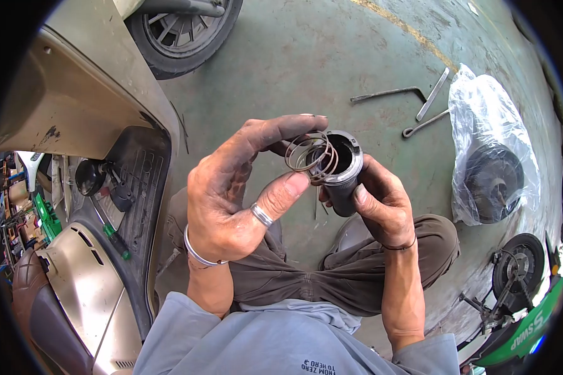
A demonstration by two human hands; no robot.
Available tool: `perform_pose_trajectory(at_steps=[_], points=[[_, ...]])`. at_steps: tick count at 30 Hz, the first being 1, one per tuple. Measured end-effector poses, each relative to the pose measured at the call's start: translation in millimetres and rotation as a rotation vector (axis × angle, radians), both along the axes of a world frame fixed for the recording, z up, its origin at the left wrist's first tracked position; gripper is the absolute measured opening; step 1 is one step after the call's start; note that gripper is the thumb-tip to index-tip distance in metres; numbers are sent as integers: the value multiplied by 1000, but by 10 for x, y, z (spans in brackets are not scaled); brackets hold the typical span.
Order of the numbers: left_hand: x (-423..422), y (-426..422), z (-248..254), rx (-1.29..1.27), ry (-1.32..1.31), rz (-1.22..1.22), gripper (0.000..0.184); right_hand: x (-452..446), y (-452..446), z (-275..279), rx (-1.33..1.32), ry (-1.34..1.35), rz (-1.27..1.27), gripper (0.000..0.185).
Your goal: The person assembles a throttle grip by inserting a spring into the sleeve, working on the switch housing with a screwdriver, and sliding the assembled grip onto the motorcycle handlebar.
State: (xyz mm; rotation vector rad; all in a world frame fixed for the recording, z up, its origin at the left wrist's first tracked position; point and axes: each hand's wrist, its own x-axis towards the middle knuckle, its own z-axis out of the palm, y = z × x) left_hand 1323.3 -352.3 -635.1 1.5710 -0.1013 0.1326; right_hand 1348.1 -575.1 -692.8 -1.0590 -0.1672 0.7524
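My left hand (226,194), with a silver ring and a bracelet, pinches a thin wire coil spring (311,155) between thumb and fingers. The spring's coils are next to the open end of a black tube (341,199) with a grey notched collar. I cannot tell whether part of the spring sits inside the collar. Wrapped around the tube's lower part is my right hand (386,209), its thumb on the near side. Dark grime marks the fingers of both hands.
On the floor at right lie a bent metal rod (391,94), a flat metal bar (433,95) and a ring-ended rod (425,124). A plastic bag (481,100) holds a black round part. At left stands a scooter (81,94) with a green-handled screwdriver (115,240) on its footboard.
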Motion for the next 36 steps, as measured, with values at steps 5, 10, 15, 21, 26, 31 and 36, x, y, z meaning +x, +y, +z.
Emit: perform_pose_trajectory(at_steps=[5,10,15,21,26,31,36], points=[[23,21,-9,-69,30,31,37,-14,46,-3,-10,-25,28,58],[36,32,-12,-60,58,41,30,2,73,80,12,11,23,58],[42,43,4,-144,169,81,24,-10,70,86,5,52,34,57],[36,35,7,-155,203,125,20,-16,62,127,-18,72,25,57],[35,26,14,-149,211,115,19,-28,52,117,14,79,11,56],[27,26,18,-170,194,124,19,-37,52,115,65,105,-4,54],[24,19,44,-31,184,140,21,-32,57,115,21,42,-10,52]])
